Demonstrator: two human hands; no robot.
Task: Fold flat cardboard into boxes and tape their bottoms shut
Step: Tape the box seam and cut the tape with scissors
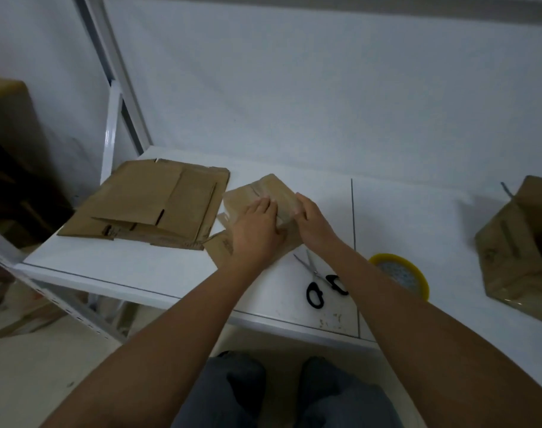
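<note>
On the white table [158, 282], just right of its middle, a small cardboard box [265, 193] sits half-formed with its bottom flaps turned up, and both hands are laid on it. The left hand [257, 231] lies palm down on the near flap with its fingers [265, 203] straight and close together, pressing the cardboard flat. The right hand [309, 217] rests on the right part of the box, its fingers bent down over the flap's edge and pressing or gripping it there; the fingertips are blurred, so how firmly they hold cannot be told. A loose flap [221, 245] of the same box sticks out toward the table's front edge under the left wrist. To the left, a stack of flat cardboard blanks [149, 205] lies near the table's back left corner, just beside the box. Scissors with black handles [320, 281] lie on the table under the right forearm, and a roll of tape with a yellow core [402, 274] stands just beyond that forearm to the right. At the far right edge, well apart from the hands, an open cardboard box [516, 248] stands on the table.
</note>
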